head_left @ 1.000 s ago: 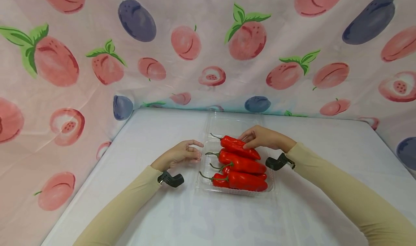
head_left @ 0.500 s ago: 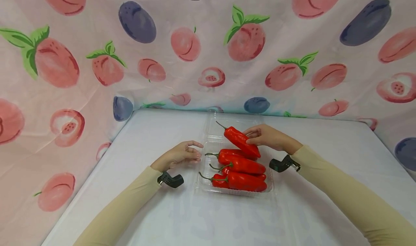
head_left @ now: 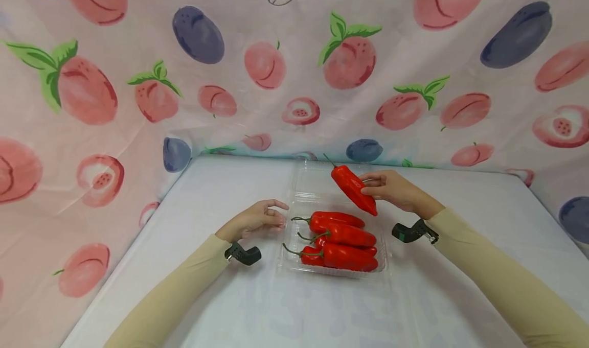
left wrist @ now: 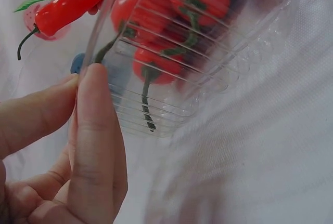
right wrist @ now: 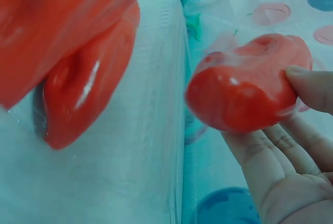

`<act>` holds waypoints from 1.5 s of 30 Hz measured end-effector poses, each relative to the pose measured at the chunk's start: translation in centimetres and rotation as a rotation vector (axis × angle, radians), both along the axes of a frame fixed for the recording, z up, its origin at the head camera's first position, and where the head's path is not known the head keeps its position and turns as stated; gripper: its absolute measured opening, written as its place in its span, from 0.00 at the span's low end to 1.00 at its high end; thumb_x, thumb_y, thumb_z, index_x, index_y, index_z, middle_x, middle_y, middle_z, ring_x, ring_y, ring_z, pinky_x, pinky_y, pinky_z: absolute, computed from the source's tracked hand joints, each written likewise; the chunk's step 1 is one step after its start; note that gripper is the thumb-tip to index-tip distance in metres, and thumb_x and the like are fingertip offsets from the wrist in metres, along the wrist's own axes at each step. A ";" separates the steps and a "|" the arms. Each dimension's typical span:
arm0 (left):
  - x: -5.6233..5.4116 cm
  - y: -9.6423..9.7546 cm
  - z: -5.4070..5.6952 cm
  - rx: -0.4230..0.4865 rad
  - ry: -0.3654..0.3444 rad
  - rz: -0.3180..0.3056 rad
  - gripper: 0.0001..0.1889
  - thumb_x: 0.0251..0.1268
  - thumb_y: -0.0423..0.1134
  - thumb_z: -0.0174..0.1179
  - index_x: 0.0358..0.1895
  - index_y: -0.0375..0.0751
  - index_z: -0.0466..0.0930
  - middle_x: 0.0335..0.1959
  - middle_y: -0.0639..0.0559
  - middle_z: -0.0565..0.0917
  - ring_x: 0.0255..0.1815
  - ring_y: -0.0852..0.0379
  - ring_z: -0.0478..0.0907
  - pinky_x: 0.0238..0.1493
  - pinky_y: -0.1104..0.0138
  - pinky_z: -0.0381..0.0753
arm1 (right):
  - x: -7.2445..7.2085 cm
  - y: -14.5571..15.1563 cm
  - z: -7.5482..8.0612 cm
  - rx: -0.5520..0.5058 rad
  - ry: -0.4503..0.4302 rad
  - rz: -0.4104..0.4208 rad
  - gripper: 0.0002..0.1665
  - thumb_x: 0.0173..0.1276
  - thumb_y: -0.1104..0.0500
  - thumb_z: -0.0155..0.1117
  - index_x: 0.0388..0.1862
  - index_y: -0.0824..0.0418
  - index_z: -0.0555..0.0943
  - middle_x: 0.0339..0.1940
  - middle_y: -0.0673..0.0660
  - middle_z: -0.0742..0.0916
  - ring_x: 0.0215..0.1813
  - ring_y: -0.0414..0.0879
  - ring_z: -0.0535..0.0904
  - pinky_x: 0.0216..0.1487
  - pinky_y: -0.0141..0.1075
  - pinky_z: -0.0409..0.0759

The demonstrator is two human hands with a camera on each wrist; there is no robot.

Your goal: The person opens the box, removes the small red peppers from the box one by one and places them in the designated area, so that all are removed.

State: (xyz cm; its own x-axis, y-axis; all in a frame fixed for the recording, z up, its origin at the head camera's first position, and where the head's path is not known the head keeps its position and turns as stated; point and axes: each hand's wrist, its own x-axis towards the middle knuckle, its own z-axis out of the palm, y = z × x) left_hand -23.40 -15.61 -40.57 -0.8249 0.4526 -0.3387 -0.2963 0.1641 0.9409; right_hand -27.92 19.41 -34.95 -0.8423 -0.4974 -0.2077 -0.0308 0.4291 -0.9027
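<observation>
A long red chili pepper with a thin green stem is held in the air by my right hand, pinched near its tip between thumb and fingers. It tilts, stem end up and to the left. Below it, a clear plastic clamshell box contains several more red peppers, stems pointing left. My left hand is at the box's left side; in the left wrist view its thumb and fingers pinch the box's rim. The right wrist view shows the lifted pepper between the fingers, beside the box wall.
The box's lid lies folded back behind it, toward the fruit-printed cloth hanging at the back. White cloth covers the table. A black wrist camera sits on the right wrist, another on the left.
My right hand has lifted the rearmost pepper up out of the box, moving it slightly right and tilting its stem end higher. The left hand keeps its place on the rim.
</observation>
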 end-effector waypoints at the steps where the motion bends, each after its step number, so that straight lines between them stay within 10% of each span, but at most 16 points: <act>1: 0.0 0.0 -0.1 -0.001 -0.003 0.000 0.24 0.64 0.24 0.53 0.63 0.28 0.60 0.28 0.55 0.78 0.29 0.64 0.80 0.34 0.74 0.84 | 0.1 0.2 0.0 -0.009 -0.002 -0.014 0.31 0.69 0.58 0.58 0.66 0.70 0.64 0.62 0.71 0.75 0.50 0.39 0.80 0.57 0.40 0.80; 16: 0.2 -0.1 -0.6 0.013 -0.022 -0.003 0.24 0.64 0.24 0.53 0.63 0.28 0.60 0.29 0.55 0.79 0.28 0.65 0.80 0.34 0.74 0.84 | 0.5 3.9 -0.3 -0.164 0.006 -0.259 0.36 0.70 0.54 0.56 0.67 0.73 0.58 0.38 0.34 0.81 0.42 0.30 0.79 0.46 0.23 0.80; 31: 0.1 -0.1 -0.2 0.024 -0.011 -0.018 0.26 0.64 0.23 0.52 0.64 0.26 0.58 0.28 0.56 0.78 0.28 0.65 0.80 0.33 0.75 0.83 | 0.6 7.9 -2.3 -0.060 0.012 -0.386 0.41 0.69 0.47 0.55 0.71 0.69 0.56 0.52 0.46 0.75 0.45 0.30 0.74 0.48 0.23 0.80; 45: -0.2 0.0 -0.2 0.028 0.006 -0.031 0.25 0.63 0.23 0.53 0.63 0.26 0.59 0.28 0.56 0.79 0.28 0.65 0.80 0.33 0.75 0.83 | 0.5 9.0 -5.1 -0.013 -0.054 -0.481 0.41 0.71 0.46 0.51 0.74 0.65 0.51 0.73 0.69 0.61 0.69 0.61 0.61 0.51 0.24 0.79</act>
